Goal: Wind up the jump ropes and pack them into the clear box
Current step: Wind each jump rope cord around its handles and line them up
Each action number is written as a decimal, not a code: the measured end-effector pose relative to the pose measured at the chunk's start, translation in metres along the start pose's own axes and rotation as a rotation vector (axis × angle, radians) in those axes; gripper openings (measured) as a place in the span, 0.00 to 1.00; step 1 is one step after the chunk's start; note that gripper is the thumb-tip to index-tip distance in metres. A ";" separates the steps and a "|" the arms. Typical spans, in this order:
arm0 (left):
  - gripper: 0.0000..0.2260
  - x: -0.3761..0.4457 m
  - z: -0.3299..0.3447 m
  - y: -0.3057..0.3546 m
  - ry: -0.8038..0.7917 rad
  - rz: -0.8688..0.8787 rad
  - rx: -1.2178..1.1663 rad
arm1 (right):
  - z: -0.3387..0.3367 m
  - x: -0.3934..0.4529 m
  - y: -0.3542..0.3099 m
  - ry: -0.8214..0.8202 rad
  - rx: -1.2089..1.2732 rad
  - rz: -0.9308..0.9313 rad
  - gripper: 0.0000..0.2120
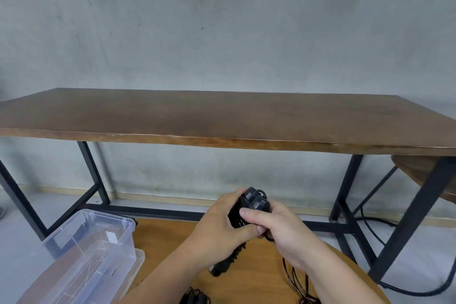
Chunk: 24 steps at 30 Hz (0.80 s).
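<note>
Both my hands hold one black jump rope (251, 202) above a round wooden table (249, 284). My left hand (219, 227) grips the two black handles side by side. My right hand (278, 227) pinches the thin black cord against the handles, with loops trailing down past my right wrist (293, 276). One handle's lower end (227, 264) sticks out under my left hand. The clear box (81, 252) stands open at lower left, apart from my hands. Another black rope (195, 297) lies at the bottom edge.
A long dark wooden bench table (222, 118) on black metal legs stands against the grey wall ahead. A wooden stool (424, 177) sits under its right end. A thick black cable (419, 291) runs over the floor at right. A clear lid (138, 261) lies under the box.
</note>
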<state>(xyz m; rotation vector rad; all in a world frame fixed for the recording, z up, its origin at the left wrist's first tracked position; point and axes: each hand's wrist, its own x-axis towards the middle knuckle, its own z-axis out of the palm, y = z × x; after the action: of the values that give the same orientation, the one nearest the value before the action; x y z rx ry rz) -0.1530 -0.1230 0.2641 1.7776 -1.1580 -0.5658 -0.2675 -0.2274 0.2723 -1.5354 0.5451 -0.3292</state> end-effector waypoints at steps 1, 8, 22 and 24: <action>0.25 -0.002 0.002 -0.002 0.022 -0.003 -0.024 | 0.000 0.000 0.001 0.003 -0.026 0.006 0.23; 0.27 -0.005 -0.001 -0.017 0.068 -0.119 -0.347 | -0.002 -0.008 0.013 0.098 0.223 0.020 0.13; 0.26 0.000 -0.014 -0.026 -0.247 -0.163 -0.869 | -0.017 -0.017 -0.018 0.305 0.386 -0.117 0.17; 0.25 0.000 -0.013 -0.026 -0.278 -0.170 -0.884 | -0.018 -0.016 -0.022 0.344 0.354 -0.101 0.13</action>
<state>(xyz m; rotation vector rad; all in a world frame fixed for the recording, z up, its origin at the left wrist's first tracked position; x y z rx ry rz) -0.1305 -0.1136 0.2473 1.0443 -0.7384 -1.2320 -0.2874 -0.2344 0.2966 -1.1702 0.6391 -0.7374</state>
